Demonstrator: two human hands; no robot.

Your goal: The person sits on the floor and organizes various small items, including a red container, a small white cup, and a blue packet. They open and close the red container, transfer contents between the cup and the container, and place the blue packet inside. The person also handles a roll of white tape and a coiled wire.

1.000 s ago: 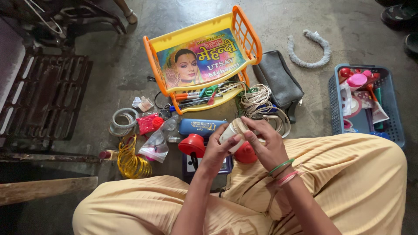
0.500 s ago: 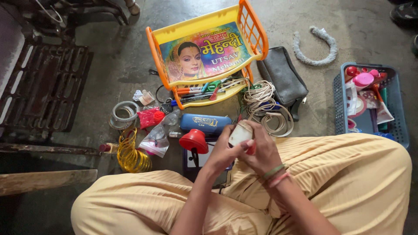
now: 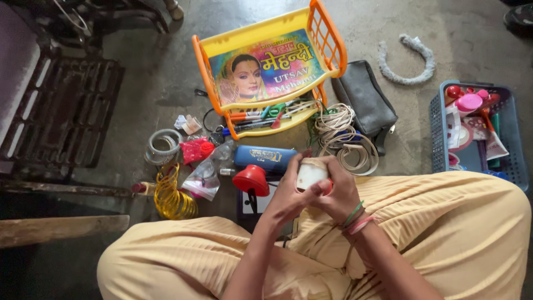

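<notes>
The white spool [image 3: 311, 173] sits between both hands above the lap. The left hand [image 3: 286, 195] grasps its side, and the right hand [image 3: 340, 191] closes over its other side. Behind lie a red cap [image 3: 251, 179], a blue case [image 3: 264, 157], then the yellow rack [image 3: 270, 39].

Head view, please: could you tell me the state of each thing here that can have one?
white spool: held in both hands, thread wound at its top
left hand: closed on the spool
right hand: closed on the spool
yellow rack: standing, pens on its lower shelf
grey pouch: lying flat, closed
blue basket: upright, filled
cord bundle: coiled loosely
</notes>
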